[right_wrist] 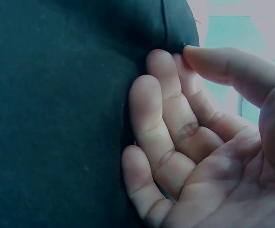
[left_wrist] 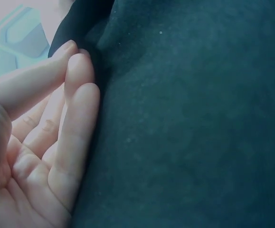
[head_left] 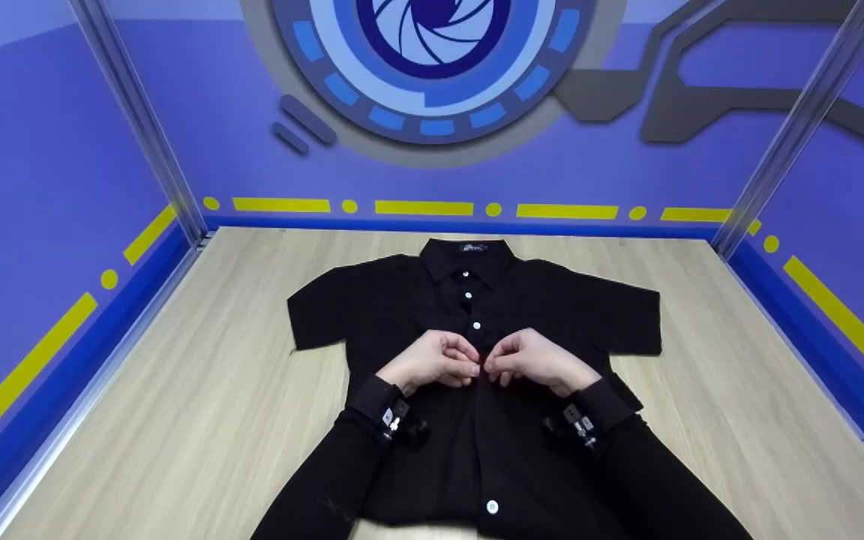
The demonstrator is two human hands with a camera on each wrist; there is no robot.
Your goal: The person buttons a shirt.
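Pinching the black shirt (head_left: 447, 442) at its front, left hand (head_left: 439, 360) and right hand (head_left: 533, 361) each form a narrow thumb-and-fingertip grip.

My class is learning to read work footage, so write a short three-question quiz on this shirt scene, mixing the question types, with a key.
1. In the head view, how many white buttons show on the shirt between its collar and the person's hands?
2. True or false: the shirt lies on the table with its collar toward the person.
3. Multiple choice: what do the left hand and right hand both pinch?
a) A sleeve
b) Cloth at the shirt's front
c) The bottom hem

Key: 1. Three. 2. False; the collar is at the far end. 3. b.
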